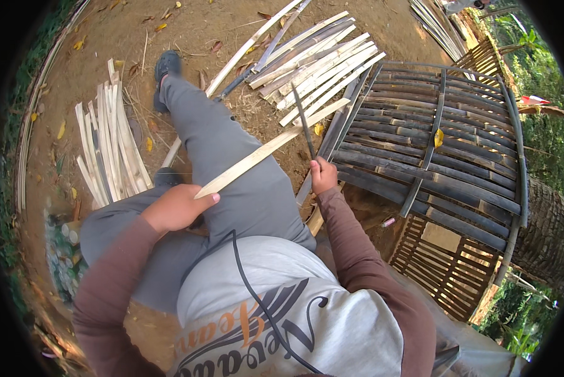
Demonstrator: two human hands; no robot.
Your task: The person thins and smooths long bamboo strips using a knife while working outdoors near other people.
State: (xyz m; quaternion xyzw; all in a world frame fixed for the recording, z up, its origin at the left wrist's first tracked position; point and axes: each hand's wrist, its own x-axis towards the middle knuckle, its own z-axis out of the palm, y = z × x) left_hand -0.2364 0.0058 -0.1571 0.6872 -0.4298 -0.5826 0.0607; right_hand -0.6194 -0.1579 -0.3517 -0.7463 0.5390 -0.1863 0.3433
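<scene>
A long pale split-bamboo strip (272,148) slants across the grey-trousered lap, its near end gripped in the closed left hand (178,207). The right hand (323,176), forearm raised, is fisted around a dark narrow blade (304,119) touching the strip. Pale cut slats (112,147) lie on the dirt at left; a dark woven bamboo panel (432,147) lies at right.

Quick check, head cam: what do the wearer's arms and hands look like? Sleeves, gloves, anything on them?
Both arms wear long, plain reddish-brown sleeves reaching the wrists. The left hand and right hand are bare: no gloves, and no rings or watch that I can make out. The sleeves join a grey shirt front with an orange and dark print. A thin black cable runs down the chest between the arms.
</scene>
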